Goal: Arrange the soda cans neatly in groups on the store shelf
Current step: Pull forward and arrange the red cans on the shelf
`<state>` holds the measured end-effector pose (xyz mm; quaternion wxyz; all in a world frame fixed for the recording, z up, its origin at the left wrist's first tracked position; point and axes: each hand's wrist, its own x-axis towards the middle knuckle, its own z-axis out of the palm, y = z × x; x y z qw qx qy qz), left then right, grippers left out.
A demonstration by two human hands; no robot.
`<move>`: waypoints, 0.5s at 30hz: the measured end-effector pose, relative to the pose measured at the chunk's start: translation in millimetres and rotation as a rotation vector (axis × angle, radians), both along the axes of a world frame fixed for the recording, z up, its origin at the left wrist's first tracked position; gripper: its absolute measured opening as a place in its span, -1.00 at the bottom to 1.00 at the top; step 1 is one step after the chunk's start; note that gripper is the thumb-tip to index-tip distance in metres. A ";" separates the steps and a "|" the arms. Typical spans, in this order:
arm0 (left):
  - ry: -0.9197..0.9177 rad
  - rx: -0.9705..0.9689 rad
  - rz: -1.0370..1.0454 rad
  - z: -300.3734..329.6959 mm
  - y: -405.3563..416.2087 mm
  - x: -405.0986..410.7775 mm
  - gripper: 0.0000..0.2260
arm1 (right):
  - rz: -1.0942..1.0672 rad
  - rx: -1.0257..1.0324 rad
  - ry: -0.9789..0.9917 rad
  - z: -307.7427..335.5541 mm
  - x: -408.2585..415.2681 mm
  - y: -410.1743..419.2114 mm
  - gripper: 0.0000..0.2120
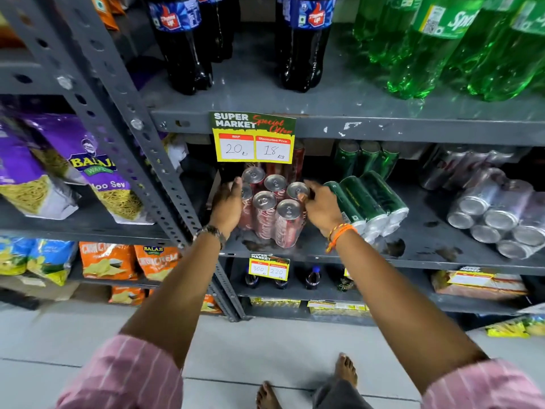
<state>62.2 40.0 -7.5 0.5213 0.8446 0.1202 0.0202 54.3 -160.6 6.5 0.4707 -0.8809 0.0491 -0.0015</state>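
Note:
Several red soda cans [272,211] stand upright in a tight cluster on the grey middle shelf [418,246]. My left hand [227,206] lies flat against the cluster's left side with its fingers straight. My right hand [320,206] presses on the cluster's right side, thumb and fingers touching the rightmost red can. To the right of that hand stand green cans [368,202], with more green cans behind them. Silver cans [495,216] fill the far right of the same shelf. More red cans stand behind the cluster, partly hidden by a price tag [253,140].
Dark cola bottles [188,45] and green bottles [442,45] stand on the shelf above. A slotted grey upright post [141,137] rises just left of my left hand, with snack bags [88,172] beyond it. Small bottles and packs sit on lower shelves.

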 end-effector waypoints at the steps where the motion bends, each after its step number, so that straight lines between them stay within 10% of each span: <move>1: 0.006 0.015 0.038 -5.7 0.5 -9.9 -0.53 | 0.052 -0.008 0.012 -5.6 10.4 -4.7 -0.69; 15: -0.071 -0.029 0.048 -21.8 -6.9 -62.3 -0.47 | 0.289 0.097 0.075 -11.6 34.5 -16.6 -0.68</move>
